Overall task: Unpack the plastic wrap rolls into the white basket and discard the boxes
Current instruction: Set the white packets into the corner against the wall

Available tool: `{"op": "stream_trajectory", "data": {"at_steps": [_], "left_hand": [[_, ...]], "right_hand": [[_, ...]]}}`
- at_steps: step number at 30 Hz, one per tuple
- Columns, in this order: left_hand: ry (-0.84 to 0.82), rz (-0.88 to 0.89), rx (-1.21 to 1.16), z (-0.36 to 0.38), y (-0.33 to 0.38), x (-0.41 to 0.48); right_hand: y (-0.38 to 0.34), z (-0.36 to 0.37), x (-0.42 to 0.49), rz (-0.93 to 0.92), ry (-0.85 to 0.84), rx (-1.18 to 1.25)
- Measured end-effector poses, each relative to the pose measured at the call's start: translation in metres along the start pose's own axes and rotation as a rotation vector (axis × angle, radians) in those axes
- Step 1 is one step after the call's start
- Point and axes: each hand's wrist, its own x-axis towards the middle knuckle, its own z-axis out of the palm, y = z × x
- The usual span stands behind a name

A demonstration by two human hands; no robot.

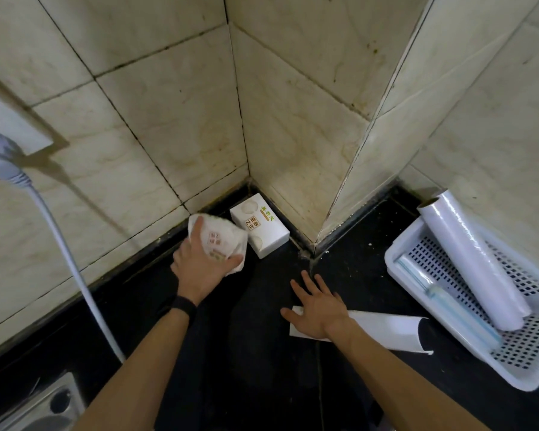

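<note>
Left hand (pixel 204 259): arm stretched toward the wall corner, fingers closed round a crumpled white box (pixel 221 241)
Intact box (pixel 260 227): on the black counter (pixel 262 353), in the corner just beside it
Right hand (pixel 316 304): palm down, fingers spread, on a flattened white box (pixel 386 329), gripping nothing
White basket (pixel 492 309): far right, holding two plastic wrap rolls (pixel 473 262)

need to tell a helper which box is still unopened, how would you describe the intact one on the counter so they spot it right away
Look to the corner where the two tiled walls meet the black counter. The intact box lies on the counter tucked into that corner, white with green and orange print. Unlike the box beside it, crumpled in the left hand, it keeps its crisp rectangular shape and nobody is touching it.
</note>
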Motion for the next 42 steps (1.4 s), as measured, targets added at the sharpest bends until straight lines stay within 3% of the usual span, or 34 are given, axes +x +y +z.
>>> {"op": "stream_trajectory", "data": {"at_steps": [3,7,11,15,17,19,22,24,27,33,38,42], "left_hand": [[-0.046,0.228,0.145,-0.006,0.038,0.018],[-0.191,0.399,0.444,0.008,0.072,0.04],[-0.353,0.376,0.592,0.031,0.077,0.052],[-0.366,0.399,0.633,0.035,0.076,0.058],[-0.348,0.421,0.641,0.036,0.074,0.06],[-0.337,0.428,0.618,0.038,0.07,0.064],[-0.373,0.4,0.545,0.037,0.067,0.071],[-0.405,0.374,0.496,0.034,0.068,0.078],[-0.402,0.347,0.472,0.031,0.067,0.094],[-0.166,0.506,0.688,0.038,0.069,0.115],[-0.24,0.431,0.65,0.04,0.07,0.107],[-0.279,0.383,0.541,0.028,0.076,0.092]], "right_hand": [[-0.002,-0.006,0.0,0.001,0.001,0.011],[0.001,0.0,0.0,-0.01,0.021,0.013],[0.004,0.005,0.004,-0.014,0.049,0.021],[-0.002,0.005,0.001,-0.014,0.083,0.095],[-0.01,-0.003,0.003,0.045,0.169,0.4],[-0.023,-0.026,0.011,0.145,0.248,0.936],[-0.044,-0.064,0.025,0.13,0.126,1.651],[-0.056,-0.081,0.034,0.111,0.035,1.848],[-0.067,-0.093,0.048,0.105,0.006,1.961],[-0.077,-0.104,0.059,0.1,0.021,2.032],[-0.07,-0.099,0.053,0.071,0.024,1.986],[-0.059,-0.099,0.025,-0.011,0.051,1.798]]}}
